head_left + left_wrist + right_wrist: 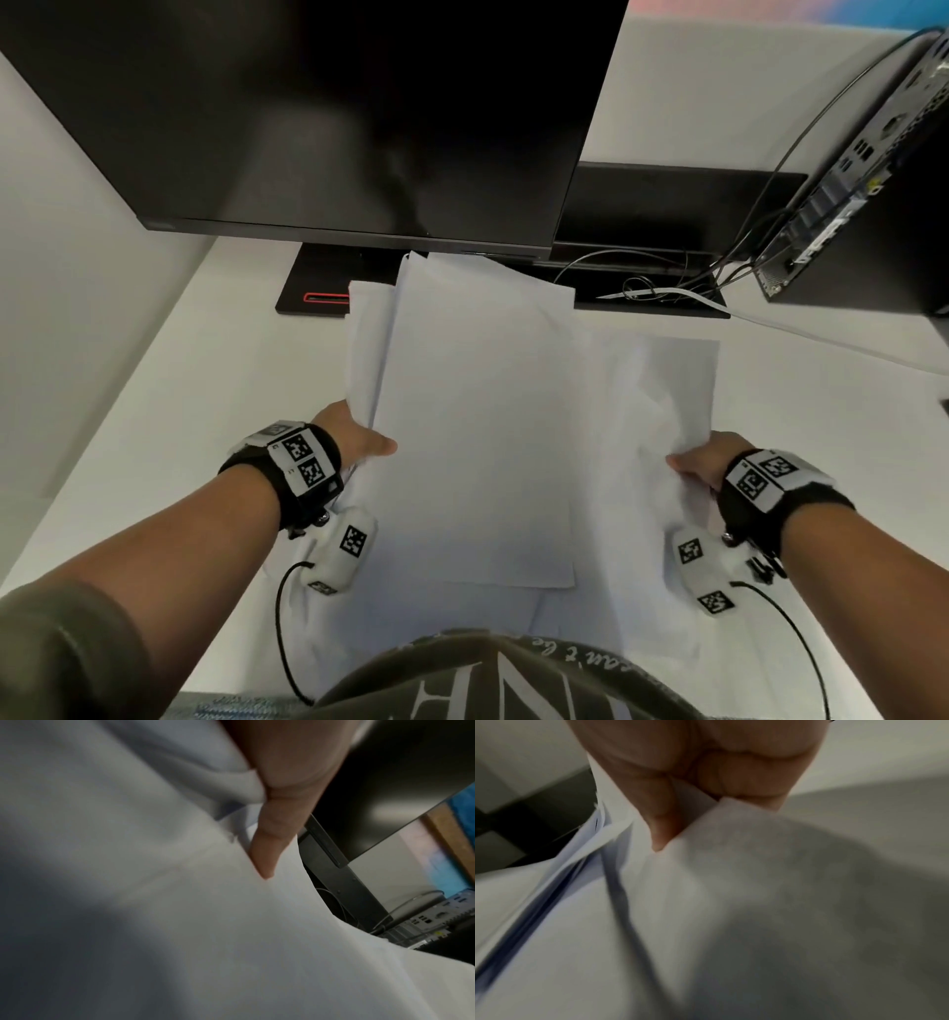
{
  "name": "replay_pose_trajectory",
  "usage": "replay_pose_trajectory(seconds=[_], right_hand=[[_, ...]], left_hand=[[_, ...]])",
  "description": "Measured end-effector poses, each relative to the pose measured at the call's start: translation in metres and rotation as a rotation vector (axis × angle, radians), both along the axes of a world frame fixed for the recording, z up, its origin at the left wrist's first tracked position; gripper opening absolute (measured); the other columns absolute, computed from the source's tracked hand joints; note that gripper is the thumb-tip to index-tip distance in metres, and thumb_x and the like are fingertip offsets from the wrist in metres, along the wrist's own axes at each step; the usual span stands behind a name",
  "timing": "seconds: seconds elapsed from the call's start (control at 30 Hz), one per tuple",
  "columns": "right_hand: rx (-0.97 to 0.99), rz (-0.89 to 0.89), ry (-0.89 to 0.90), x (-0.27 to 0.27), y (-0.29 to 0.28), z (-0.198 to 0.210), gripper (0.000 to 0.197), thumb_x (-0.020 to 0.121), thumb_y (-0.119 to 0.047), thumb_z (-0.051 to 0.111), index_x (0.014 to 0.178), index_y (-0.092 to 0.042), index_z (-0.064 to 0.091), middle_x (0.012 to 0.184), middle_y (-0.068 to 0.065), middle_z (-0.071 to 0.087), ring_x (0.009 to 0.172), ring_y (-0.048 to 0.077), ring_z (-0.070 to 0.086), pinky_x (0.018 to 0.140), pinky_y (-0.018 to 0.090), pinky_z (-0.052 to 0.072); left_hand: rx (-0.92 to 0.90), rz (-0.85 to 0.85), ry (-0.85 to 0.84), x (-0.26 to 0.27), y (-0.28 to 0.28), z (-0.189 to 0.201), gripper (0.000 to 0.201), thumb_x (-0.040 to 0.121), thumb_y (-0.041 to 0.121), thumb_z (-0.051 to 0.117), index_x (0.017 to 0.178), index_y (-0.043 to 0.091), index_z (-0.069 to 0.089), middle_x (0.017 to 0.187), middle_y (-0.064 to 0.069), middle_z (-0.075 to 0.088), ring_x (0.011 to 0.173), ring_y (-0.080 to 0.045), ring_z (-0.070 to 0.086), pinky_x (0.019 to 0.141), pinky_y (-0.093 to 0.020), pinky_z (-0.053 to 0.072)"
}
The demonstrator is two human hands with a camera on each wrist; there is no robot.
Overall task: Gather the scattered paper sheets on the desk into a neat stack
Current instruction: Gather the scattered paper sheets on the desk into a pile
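Observation:
Several white paper sheets [477,411] overlap loosely, lifted above the white desk [169,390] in front of me. My left hand [359,437] grips their left edge, thumb on top; in the left wrist view the thumb [270,845] presses on the paper sheets [180,923]. My right hand [703,462] pinches the right edge of a crumpled sheet [667,390]. The right wrist view shows my thumb [662,825] and curled fingers clamping the paper sheets [731,882], with several sheet edges fanned at the left. More sheets [436,616] lie underneath, near my body.
A dark monitor [328,118] stands at the back, its stand base [318,288] partly under the sheets. A black cable tray with wires [657,288] sits behind on the right. A computer case [862,169] stands at far right, with a white cable [821,339] across the desk.

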State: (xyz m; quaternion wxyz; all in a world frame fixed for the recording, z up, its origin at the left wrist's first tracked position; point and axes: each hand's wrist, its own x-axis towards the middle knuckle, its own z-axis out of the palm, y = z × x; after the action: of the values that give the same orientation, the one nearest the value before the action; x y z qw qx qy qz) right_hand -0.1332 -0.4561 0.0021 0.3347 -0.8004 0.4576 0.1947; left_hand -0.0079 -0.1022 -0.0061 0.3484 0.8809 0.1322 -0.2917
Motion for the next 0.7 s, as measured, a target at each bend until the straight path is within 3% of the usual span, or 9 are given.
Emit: replay_pose_trajectory(seconds=[0.13,0.23,0.3,0.33,0.4,0.47,0.5,0.6,0.7], right_hand=[[0.011,0.028,0.006,0.012,0.02,0.005,0.034,0.091,-0.012,0.051,0.121,0.004,0.055,0.129,0.023,0.055,0.119,0.035,0.052,0.095,0.032,0.04],[0.059,-0.195,-0.115,0.009,0.02,-0.001,0.043,0.096,-0.022,0.04,0.132,0.003,0.046,0.137,0.019,0.049,0.127,0.031,0.047,0.105,0.033,0.037],[0.176,-0.434,-0.193,0.003,0.007,-0.028,0.07,0.085,-0.053,0.044,0.132,0.0,0.048,0.133,0.022,0.053,0.121,0.036,0.052,0.104,0.043,0.041],[0.212,-0.472,-0.186,-0.001,0.005,-0.035,0.089,0.07,-0.069,0.044,0.128,-0.003,0.052,0.128,0.022,0.057,0.115,0.039,0.055,0.102,0.047,0.043],[0.329,-0.566,-0.199,-0.009,0.009,-0.039,0.101,0.055,-0.08,0.05,0.12,-0.003,0.056,0.119,0.02,0.061,0.107,0.04,0.059,0.101,0.049,0.043],[0.377,-0.51,-0.208,-0.013,0.025,-0.027,0.074,0.064,-0.06,0.069,0.112,-0.004,0.059,0.103,0.018,0.063,0.094,0.035,0.061,0.093,0.042,0.047],[0.393,-0.469,-0.215,-0.014,0.028,-0.027,0.067,0.065,-0.047,0.076,0.111,-0.001,0.06,0.09,0.016,0.063,0.081,0.032,0.061,0.081,0.037,0.051],[0.412,-0.411,-0.247,-0.01,0.035,-0.022,0.047,0.069,-0.023,0.079,0.102,0.002,0.059,0.065,0.011,0.058,0.055,0.024,0.053,0.051,0.026,0.04],[0.423,-0.391,-0.184,-0.003,0.038,-0.02,0.055,0.055,-0.029,0.085,0.094,0.002,0.061,0.06,0.017,0.064,0.054,0.027,0.062,0.059,0.032,0.05]], left_hand=[[0.029,-0.017,-0.075,0.001,-0.017,0.005,0.053,0.075,0.016,0.077,0.12,0.001,0.054,0.121,-0.017,0.061,0.11,-0.033,0.057,0.094,-0.035,0.046],[0.136,-0.053,-0.084,0.0,-0.021,0.012,0.039,0.076,0.024,0.074,0.107,0.007,0.059,0.112,-0.015,0.066,0.09,-0.029,0.058,0.084,-0.032,0.05],[0.187,-0.084,-0.097,-0.003,-0.024,0.016,0.032,0.08,0.022,0.069,0.106,0.006,0.059,0.105,-0.014,0.065,0.084,-0.026,0.055,0.078,-0.028,0.049],[0.195,-0.089,-0.1,-0.005,-0.026,0.016,0.033,0.081,0.02,0.066,0.11,0.004,0.059,0.101,-0.013,0.063,0.085,-0.027,0.057,0.077,-0.028,0.048],[0.19,-0.1,-0.116,-0.01,-0.031,0.016,0.034,0.084,0.018,0.06,0.116,0.006,0.057,0.096,-0.01,0.058,0.085,-0.027,0.056,0.075,-0.027,0.046],[0.146,-0.115,-0.109,-0.015,-0.038,0.018,0.042,0.085,0.017,0.059,0.126,0.01,0.051,0.103,-0.01,0.058,0.092,-0.028,0.056,0.076,-0.027,0.042],[0.113,-0.122,-0.095,-0.016,-0.042,0.019,0.051,0.085,0.019,0.061,0.133,0.012,0.045,0.113,-0.012,0.059,0.101,-0.03,0.056,0.079,-0.028,0.042],[0.056,-0.18,-0.057,-0.019,-0.051,0.022,0.078,0.083,0.028,0.065,0.147,0.017,0.022,0.139,-0.011,0.047,0.124,-0.03,0.048,0.097,-0.032,0.04],[-0.002,-0.175,-0.087,-0.022,-0.059,0.021,0.085,0.079,0.025,0.071,0.144,0.023,0.017,0.127,-0.012,0.053,0.108,-0.031,0.055,0.091,-0.034,0.044]])
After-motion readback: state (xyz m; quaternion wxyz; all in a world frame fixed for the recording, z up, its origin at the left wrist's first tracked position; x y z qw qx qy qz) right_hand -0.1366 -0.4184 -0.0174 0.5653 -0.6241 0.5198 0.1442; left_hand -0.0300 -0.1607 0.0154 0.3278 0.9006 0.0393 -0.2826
